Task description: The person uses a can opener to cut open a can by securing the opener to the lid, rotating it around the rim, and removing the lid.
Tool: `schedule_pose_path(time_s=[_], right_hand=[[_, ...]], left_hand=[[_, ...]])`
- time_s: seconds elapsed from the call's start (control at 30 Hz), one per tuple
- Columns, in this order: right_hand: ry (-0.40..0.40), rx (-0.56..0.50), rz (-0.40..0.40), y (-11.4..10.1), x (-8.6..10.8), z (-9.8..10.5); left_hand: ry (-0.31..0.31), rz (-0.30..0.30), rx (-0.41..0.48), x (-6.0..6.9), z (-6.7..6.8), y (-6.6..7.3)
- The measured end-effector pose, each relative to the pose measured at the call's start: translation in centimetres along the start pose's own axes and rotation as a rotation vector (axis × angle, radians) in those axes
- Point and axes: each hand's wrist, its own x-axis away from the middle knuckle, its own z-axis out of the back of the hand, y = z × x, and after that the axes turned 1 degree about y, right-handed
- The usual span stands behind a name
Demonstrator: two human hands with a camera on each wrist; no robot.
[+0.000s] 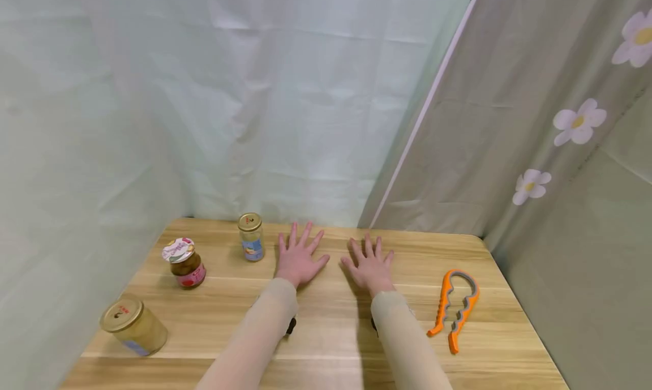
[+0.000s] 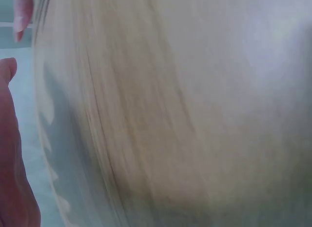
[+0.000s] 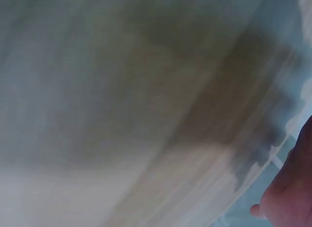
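Note:
In the head view my left hand [image 1: 299,260] lies palm down at the far side of the wooden table, fingers straight and spread, holding nothing. To its right my right hand [image 1: 372,266] is spread in the same way, also with nothing in it. A gap separates the two. Just left of my left hand stands a small gold-lidded jar [image 1: 252,243] with a blue label, not touched. The left wrist view shows part of the left hand [image 2: 14,154] at its left edge; part of the right hand [image 3: 290,193] shows at lower right in the right wrist view.
A jar with a patterned white lid [image 1: 187,268] and a larger gold-lidded jar [image 1: 140,329] stand along the left side of the wooden table [image 1: 326,333]. An orange and grey opener [image 1: 474,302] lies at the right. Pale curtains [image 1: 285,107] hang behind the table's far edge.

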Motion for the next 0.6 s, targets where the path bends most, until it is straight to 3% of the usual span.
schedule_pose_path(time_s=[0.13, 0.37, 0.6], right_hand=[[-0.012, -0.028, -0.019, 0.4, 0.1, -0.7], [-0.012, -0.107, -0.019, 0.9, 0.0, -0.8], [-0.037, -0.252, -0.002, 1.2, 0.7, -0.1]], left_hand=[[0.009, -0.031, 0.055, 0.3, 0.2, -0.6], [0.031, -0.081, 0.114, 0.5, 1.2, -0.3], [0.029, -0.123, 0.233, 2.0, 2.7, -0.1]])
